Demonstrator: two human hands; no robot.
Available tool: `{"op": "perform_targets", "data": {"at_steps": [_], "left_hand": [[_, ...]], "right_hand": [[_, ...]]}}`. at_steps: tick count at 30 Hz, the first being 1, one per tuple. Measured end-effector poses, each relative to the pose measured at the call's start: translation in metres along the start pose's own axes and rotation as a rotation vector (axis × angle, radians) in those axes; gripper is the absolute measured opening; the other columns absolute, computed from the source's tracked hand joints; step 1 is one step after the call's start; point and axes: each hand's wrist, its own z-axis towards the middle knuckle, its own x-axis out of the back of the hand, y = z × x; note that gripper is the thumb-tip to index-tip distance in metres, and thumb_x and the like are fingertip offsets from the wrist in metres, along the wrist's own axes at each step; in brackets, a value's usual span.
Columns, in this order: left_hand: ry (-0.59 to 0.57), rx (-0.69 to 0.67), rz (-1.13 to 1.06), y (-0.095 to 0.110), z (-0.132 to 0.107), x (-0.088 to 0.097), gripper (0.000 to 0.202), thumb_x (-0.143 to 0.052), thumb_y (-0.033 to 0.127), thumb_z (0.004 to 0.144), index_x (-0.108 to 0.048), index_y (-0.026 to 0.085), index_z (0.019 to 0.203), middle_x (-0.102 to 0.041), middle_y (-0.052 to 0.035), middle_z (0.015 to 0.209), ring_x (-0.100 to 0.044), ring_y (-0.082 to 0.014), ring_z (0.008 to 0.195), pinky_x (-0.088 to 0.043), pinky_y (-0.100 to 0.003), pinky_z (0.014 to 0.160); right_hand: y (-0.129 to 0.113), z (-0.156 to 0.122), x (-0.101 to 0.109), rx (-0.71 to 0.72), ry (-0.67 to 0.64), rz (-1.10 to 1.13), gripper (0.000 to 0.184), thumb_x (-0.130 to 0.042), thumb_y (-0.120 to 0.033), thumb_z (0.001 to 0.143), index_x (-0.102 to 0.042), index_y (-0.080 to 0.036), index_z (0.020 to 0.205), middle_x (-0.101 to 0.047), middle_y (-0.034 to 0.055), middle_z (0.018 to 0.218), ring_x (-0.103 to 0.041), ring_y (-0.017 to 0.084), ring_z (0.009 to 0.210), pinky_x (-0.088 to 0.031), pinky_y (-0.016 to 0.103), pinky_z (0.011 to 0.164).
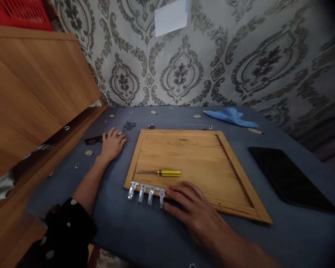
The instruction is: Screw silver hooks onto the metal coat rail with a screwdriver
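A wooden framed panel (pixel 181 152) lies flat on the blue-grey cloth. Along its near left edge sits a silver hook rail (pixel 147 187) with several curved hooks hanging over the side. My right hand (pixel 195 210) is at the rail's right end, thumb below and fingers above, closed on it at the panel's edge. A yellow and black screwdriver (pixel 169 173) rests on the panel, its shaft pointing left. To the panel's left, my left hand (pixel 113 144) lies with fingers stretched out on the cloth, beside dark glasses (pixel 93 140) and a small pile of metal hooks (pixel 128 125).
A black tablet-like slab (pixel 287 176) lies to the right of the panel. At the back right is a crumpled blue cloth (pixel 231 116). A wooden cabinet (pixel 41 82) bounds the left side, with a red basket (pixel 22 13) on top. Patterned wallpaper (pixel 181 70) closes off the back.
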Motion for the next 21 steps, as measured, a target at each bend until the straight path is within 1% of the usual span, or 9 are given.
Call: {"op": "perform_targets", "data": {"at_steps": [3,6,10,16,21], "left_hand": [[0.004,0.018,-0.004,-0.004,0.008,0.0,0.036,-0.061,0.038,0.097,-0.061,0.017,0.126,-0.06,-0.0115,0.133,-0.06,-0.0256,0.121,-0.052,-0.051,0.104],[0.012,0.055,-0.013,-0.011,0.022,-0.001,0.036,-0.061,0.038,0.097,-0.061,0.016,0.125,-0.061,-0.0113,0.13,-0.061,-0.0245,0.117,-0.055,-0.048,0.1],[0.008,0.085,-0.017,-0.015,0.038,-0.007,0.037,-0.061,0.038,0.097,-0.06,0.017,0.127,-0.061,-0.0114,0.131,-0.062,-0.0243,0.117,-0.055,-0.048,0.099],[-0.024,0.105,-0.026,-0.017,0.038,-0.023,0.036,-0.061,0.038,0.097,-0.06,0.017,0.126,-0.061,-0.0113,0.13,-0.062,-0.0237,0.115,-0.056,-0.047,0.098],[-0.003,0.147,-0.042,-0.024,0.038,-0.027,0.037,-0.061,0.039,0.097,-0.06,0.016,0.126,-0.061,-0.0113,0.129,-0.063,-0.0236,0.114,-0.057,-0.046,0.097]], "right_hand": [[0.002,-0.001,-0.002,0.016,0.015,-0.011,0.039,-0.049,-0.003,0.091,-0.068,-0.025,0.118,-0.073,0.0065,0.121,-0.062,0.022,0.114,-0.049,0.046,0.103],[0.003,-0.001,-0.003,0.035,0.027,-0.014,0.036,-0.051,-0.005,0.093,-0.068,-0.024,0.118,-0.073,0.0064,0.12,-0.063,0.022,0.114,-0.049,0.046,0.102],[-0.001,0.0,0.0,0.008,-0.006,-0.013,0.033,-0.056,-0.006,0.093,-0.068,-0.023,0.119,-0.072,0.0069,0.122,-0.062,0.023,0.117,-0.048,0.048,0.104],[-0.002,0.0,-0.001,-0.007,0.039,0.025,0.031,-0.053,-0.008,0.096,-0.07,-0.024,0.117,-0.073,0.0061,0.12,-0.061,0.021,0.115,-0.047,0.046,0.106],[-0.003,-0.001,-0.001,-0.035,0.043,0.037,0.031,-0.052,-0.009,0.096,-0.07,-0.023,0.117,-0.073,0.0069,0.12,-0.06,0.022,0.116,-0.046,0.048,0.107]]}}
